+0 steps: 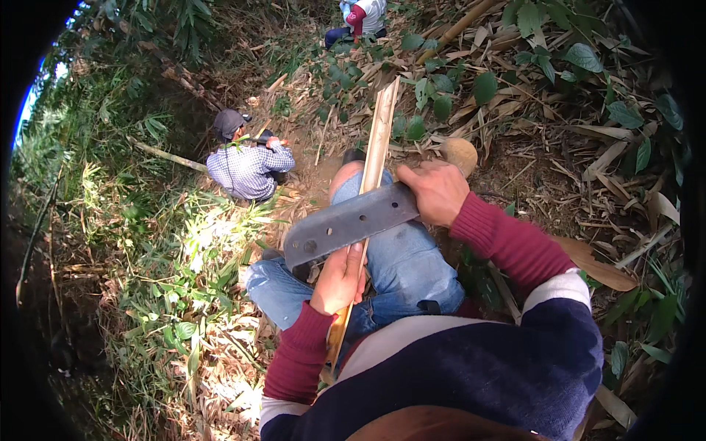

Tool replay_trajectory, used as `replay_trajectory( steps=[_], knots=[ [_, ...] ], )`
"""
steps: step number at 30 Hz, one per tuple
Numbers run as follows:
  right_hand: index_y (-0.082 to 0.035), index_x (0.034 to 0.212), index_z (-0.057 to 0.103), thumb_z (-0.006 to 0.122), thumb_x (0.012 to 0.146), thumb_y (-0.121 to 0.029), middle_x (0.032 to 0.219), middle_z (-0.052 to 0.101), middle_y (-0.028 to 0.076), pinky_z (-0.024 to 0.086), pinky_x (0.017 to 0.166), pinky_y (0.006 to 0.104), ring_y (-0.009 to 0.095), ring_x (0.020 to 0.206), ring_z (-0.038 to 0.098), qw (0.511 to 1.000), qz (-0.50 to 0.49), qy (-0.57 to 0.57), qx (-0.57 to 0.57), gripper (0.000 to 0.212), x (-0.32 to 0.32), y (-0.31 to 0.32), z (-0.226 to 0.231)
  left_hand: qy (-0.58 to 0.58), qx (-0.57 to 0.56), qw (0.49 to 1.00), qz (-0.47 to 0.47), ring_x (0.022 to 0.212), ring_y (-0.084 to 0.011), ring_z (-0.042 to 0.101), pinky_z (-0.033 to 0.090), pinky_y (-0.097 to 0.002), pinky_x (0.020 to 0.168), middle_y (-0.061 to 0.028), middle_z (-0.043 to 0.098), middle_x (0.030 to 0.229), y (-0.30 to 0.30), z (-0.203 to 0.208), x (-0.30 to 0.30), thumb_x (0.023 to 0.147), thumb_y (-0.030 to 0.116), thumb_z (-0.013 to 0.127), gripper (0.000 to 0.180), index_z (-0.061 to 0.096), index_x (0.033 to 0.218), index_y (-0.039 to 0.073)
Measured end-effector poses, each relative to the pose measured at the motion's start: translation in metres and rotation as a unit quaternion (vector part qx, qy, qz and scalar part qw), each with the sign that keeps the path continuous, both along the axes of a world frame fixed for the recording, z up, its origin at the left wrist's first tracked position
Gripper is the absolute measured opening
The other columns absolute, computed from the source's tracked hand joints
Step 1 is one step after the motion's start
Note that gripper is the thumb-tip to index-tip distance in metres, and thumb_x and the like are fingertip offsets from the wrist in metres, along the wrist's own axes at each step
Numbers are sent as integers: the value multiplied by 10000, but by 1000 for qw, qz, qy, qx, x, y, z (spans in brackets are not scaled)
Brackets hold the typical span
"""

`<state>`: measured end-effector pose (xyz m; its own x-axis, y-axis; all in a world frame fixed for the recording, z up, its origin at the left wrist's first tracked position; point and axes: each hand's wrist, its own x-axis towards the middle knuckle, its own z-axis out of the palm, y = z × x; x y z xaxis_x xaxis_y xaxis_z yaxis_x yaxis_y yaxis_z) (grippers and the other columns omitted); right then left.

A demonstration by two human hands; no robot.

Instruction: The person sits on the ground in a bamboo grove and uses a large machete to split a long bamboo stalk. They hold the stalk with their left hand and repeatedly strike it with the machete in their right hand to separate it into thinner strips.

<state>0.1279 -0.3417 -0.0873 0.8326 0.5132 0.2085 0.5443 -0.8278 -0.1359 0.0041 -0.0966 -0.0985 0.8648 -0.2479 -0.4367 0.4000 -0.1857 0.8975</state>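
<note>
My right hand [437,189] is closed round a machete near the base of its wide dark blade [342,226], which has several holes through it. The rounded wooden handle end [460,154] sticks out beyond my fist. My left hand [341,278] grips a long split bamboo strip [379,136] just below the blade. This strip runs from beside my body up past my knees, its pale inner face showing. The blade lies across the strip, and whether its edge cuts in is hidden.
My jeans-clad legs [408,264] are bent under the strip. A person in a checked shirt [246,169] crouches ahead on the left; another person [360,18] sits farther off. Dry bamboo leaves [588,272] and green plants [441,95] cover the slope on the right.
</note>
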Motion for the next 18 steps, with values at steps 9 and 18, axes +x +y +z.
replay_trajectory(
  steps=[9,18],
  knots=[
    [-93,1044,521,771,745,-189,754,655,174,522,670,518,398,751,675,993,-101,53,9,401,51,-18,14,47,-27,998,5,362,-136,453,398,-277,369,-38,465,522,-5,11,5,1121,345,312,388,472,940,41],
    [-80,1060,541,749,794,-261,782,694,156,566,718,499,371,792,708,982,-184,30,2,383,100,-33,5,42,13,999,11,366,-126,450,397,-271,375,-35,471,524,-12,20,6,1122,345,321,382,475,947,43]
  ],
)
